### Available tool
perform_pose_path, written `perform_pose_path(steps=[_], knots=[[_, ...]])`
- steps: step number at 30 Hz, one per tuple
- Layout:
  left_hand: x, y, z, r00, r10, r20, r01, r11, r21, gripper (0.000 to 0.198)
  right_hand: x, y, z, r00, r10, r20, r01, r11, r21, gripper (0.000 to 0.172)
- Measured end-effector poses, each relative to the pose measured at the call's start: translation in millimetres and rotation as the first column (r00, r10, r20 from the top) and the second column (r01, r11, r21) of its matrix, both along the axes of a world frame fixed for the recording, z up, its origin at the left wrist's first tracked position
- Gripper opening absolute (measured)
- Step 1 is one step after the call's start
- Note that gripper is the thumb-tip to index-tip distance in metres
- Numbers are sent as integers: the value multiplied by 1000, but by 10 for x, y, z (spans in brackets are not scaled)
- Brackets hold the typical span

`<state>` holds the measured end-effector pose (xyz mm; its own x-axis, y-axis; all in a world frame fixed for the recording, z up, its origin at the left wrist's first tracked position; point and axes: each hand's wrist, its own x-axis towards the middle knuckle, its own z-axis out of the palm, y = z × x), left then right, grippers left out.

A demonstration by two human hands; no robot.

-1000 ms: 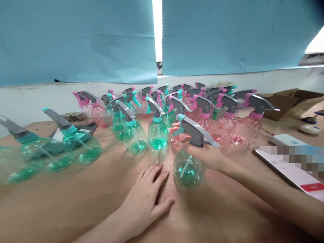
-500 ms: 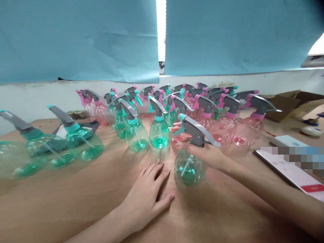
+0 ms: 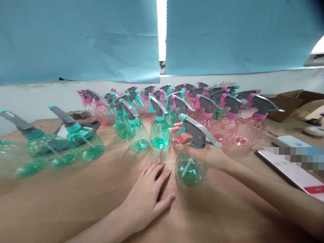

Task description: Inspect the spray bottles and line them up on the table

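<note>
My right hand [image 3: 199, 150] reaches round the neck of a clear green spray bottle [image 3: 191, 170] with a grey trigger head and a turquoise nozzle. The thumb side crosses in front of the neck and the fingertips show to its left. This bottle stands upright on the wooden table. To its left, my left hand [image 3: 152, 187] lies flat on the tabletop with its fingers stretched out, holding nothing. Just beyond my hands are two more green spray bottles, one with a bright green base [image 3: 160, 135] and another [image 3: 138, 138] beside it.
Several pink spray bottles [image 3: 249, 133] crowd the right and back. More green bottles [image 3: 84, 143] stand at the left, near a dark cloth. On the right lie a phone [image 3: 288, 170], a white box [image 3: 291, 140], a computer mouse [image 3: 313, 131] and an open cardboard box [image 3: 283, 109].
The whole view has shifted very slightly. Both hands and the bottle in my right hand keep the same places on the table.
</note>
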<state>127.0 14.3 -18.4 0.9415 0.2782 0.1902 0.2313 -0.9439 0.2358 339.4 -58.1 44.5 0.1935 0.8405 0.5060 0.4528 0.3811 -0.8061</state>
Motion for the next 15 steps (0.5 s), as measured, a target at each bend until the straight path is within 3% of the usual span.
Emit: perform_pose_path(steps=[15], knots=[[11,-16,36,1000,4,-25,-3,1000,8,52,-19,-10,6,999,-23,23,23,1000,9,52]])
